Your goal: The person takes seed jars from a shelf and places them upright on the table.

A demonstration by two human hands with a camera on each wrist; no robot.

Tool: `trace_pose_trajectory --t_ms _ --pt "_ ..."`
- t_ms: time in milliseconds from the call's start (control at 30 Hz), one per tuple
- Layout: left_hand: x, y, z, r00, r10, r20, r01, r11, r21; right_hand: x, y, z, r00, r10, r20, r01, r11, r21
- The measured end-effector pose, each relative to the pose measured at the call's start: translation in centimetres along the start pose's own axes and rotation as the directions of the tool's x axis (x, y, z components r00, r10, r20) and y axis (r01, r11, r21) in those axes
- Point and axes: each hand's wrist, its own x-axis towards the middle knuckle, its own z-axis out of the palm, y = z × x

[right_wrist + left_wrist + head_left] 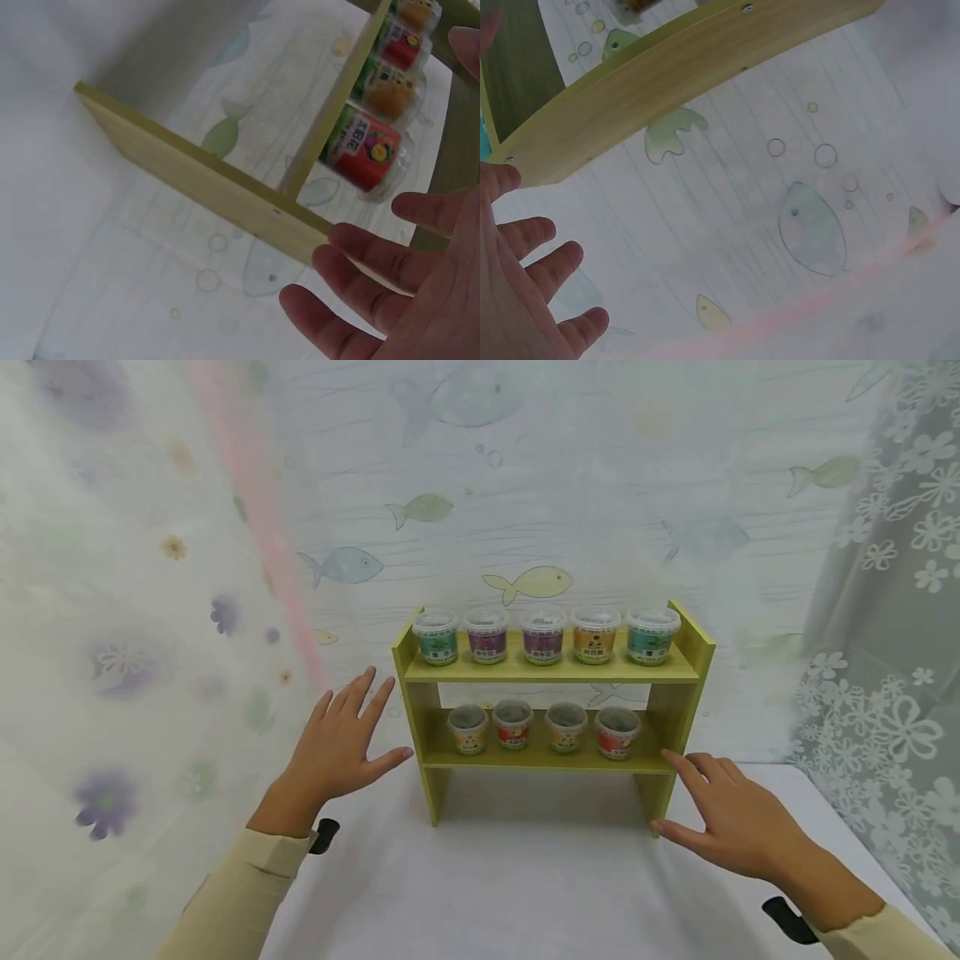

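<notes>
A small two-tier yellow-green wooden shelf (682,706) stands on the white-covered table. Lidded plastic cups with teal, purple and orange labels line its upper board, among them an orange-labelled cup (596,639). Several smaller cups with orange or red labels sit on the lower board; one red-labelled cup (367,150) shows large in the right wrist view. My left hand (337,747) is spread beside the shelf's left side, holding nothing. At the right side, my right hand (738,818) has its fingers extended and holds nothing; whether its fingertips touch the side panel (202,172) I cannot tell.
Behind the shelf hangs a pale curtain (600,468) printed with fish, with a pink stripe (262,518) to its left. Flower-patterned lace (900,743) hangs at the right. White cloth (517,893) covers the table in front of the shelf.
</notes>
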Motion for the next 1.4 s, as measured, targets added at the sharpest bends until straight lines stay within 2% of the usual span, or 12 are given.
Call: trace_pose_trajectory --t_ms 267,800,1067,1233,1400 --pt "1.7 0.1 -0.9 0.998 0.013 -0.056 -0.012 1.000 0.021 1.2 -0.9 -0.4 1.000 0.010 0.008 -0.010 1.000 0.006" --pt "3.6 0.4 -2.7 0.990 0.005 -0.142 -0.008 1.000 -0.021 2.9 -1.5 -1.1 0.999 -0.019 -0.026 0.019 1.000 0.015" --pt "4.5 0.9 -3.3 0.983 0.023 -0.183 -0.026 1.000 -0.012 3.8 -1.4 -3.5 0.993 -0.057 -0.104 0.056 0.998 -0.018" --pt "5.2 1.3 -3.1 0.967 0.050 -0.249 -0.056 0.998 -0.019 4.4 -1.3 -5.3 0.985 -0.083 -0.154 0.080 0.996 -0.026" --pt "5.4 1.4 -2.6 0.949 0.048 -0.313 -0.064 0.997 -0.042 4.8 -1.3 -6.8 0.977 -0.088 -0.193 0.083 0.996 -0.035"
